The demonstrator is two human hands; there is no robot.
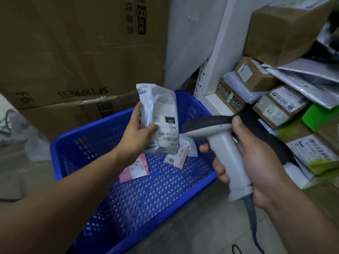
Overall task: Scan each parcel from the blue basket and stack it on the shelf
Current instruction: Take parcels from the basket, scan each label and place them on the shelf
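Head view: two hands, one scanner, one parcel in hand, at least three more in the basket.

Left hand [136, 132] grasps a grey plastic parcel [159, 114], thumb on the front and fingers behind. The parcel is in the air above the far end of the blue basket [91, 143]. Its long axis is near upright and the label side faces the camera. The print reads upside down, with the barcode at the lower end.

Right hand [256, 158] is wrapped round the grip of the scanner [220, 142], thumb up behind the head and forefinger at the front of the grip. The scanner head points left, nose just beside the parcel's lower right edge; contact cannot be told. The grip slopes down and right, with a cable running from its butt to the floor.

Basket contents:
- one pink parcel [134, 168]
- one white parcel labelled 4032 [176, 158]
- one white parcel [190, 145], partly hidden behind the held one

All lie flat at the far end.

Shelf [218, 57] on the right holds a mixed pile: at least four brown boxes [282, 33], grey mailers, one green pack.

Two large cartons [73, 52] are stacked behind the basket.
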